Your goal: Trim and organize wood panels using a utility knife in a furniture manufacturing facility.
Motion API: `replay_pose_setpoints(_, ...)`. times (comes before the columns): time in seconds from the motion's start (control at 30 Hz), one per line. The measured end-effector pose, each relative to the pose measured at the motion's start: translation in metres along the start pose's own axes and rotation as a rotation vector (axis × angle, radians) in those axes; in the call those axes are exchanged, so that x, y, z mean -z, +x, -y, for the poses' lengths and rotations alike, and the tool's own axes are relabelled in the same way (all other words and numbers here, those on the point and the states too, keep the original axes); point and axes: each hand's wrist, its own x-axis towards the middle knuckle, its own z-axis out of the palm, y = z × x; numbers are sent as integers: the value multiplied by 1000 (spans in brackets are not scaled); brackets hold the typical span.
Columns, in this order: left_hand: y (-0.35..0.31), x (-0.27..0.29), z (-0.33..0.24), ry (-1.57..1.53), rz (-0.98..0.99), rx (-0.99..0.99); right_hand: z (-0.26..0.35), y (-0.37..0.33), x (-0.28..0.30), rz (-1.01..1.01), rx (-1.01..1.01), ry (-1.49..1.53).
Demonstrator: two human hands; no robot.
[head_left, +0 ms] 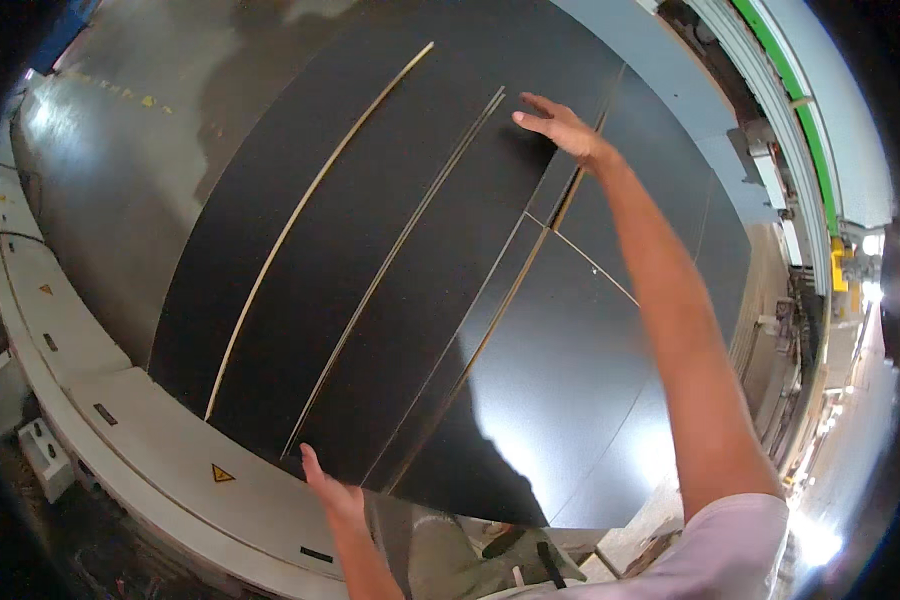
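Note:
A large black board (300, 330) lies flat in front of me, divided lengthwise into long pieces by gaps and pale lines. My left hand (335, 495) is at the near edge of a long black piece (420, 290), fingers stretched out and the thumb side up. Toward the far end of that piece, my right hand (565, 130) reaches out with its fingers apart, holding nothing. Whether either hand presses on the board cannot be made out. To the right lie more black pieces (560, 350), glossy with reflected light, with a short crosswise gap between them.
A long pale machine edge (165, 430) with warning labels curves along the left and near side. Grey floor (160, 130) shows beyond the board at upper left. A light blue-grey panel (660, 80) and a green-striped machine frame (795, 100) stand at the right.

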Motion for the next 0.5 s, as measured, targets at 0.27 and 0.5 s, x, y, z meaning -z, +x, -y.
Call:
replay_pose_setpoints(0.27,15,37,16,27,-24,-40,22,52,7,295,-211,161)
replay_pose_setpoints(0.5,16,14,6,-115,-19,-25,9,91,-4,444,-393,174)
